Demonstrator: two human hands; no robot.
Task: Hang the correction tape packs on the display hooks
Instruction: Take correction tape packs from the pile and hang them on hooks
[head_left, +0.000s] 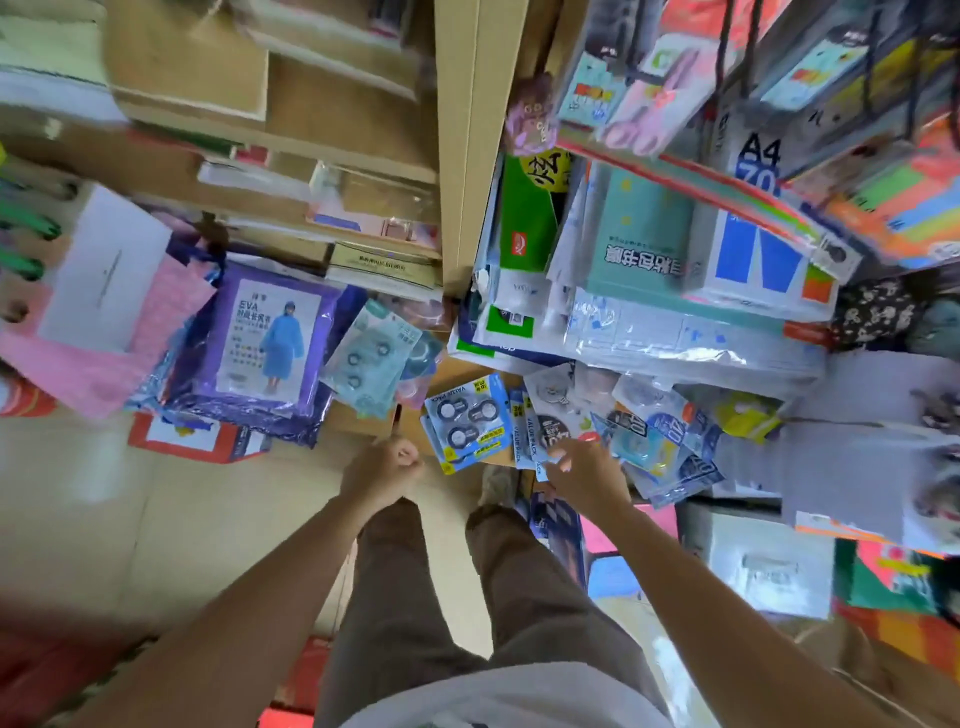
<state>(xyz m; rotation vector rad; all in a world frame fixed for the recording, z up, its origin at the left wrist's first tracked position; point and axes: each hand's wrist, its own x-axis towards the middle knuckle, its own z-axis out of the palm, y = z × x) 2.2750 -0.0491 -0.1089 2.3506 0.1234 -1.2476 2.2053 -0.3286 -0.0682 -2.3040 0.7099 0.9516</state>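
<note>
Cluttered shop shelving, view straight down. The blue card correction tape packs marked "VALUE PACK" (465, 415), each with three round tapes under clear plastic, sit fanned out low on the display, just left of a second, edge-on bunch of the same blue packs (523, 434). Crowding them on the right: pale-blue blister packs with big numerals (657, 441) and a yellow-green packet (748, 415). On the left: a teal pack with three dark rings (371, 358), then a purple plastic raincoat package (265, 343), overlapping a pink bag with a white paper sheet (104, 270) on it. Above the tapes is a stack of clear-wrapped teal and white stationery packs (641, 244), with a white A4 paper ream (756, 156) higher up. A tall light wooden shelf upright (467, 130) splits the two bays. A grey plastic box (769, 561) is below right, with beige floor tiles (104, 519) at left. Left hand (382, 470): curled into a fist, nothing visible in it, just below-left of the fanned packs, not touching them. Right hand (587, 470): fingers bent onto the lower end of the edge-on bunch. Contact is clear, but with the blur I can't tell pinch from touch.
</note>
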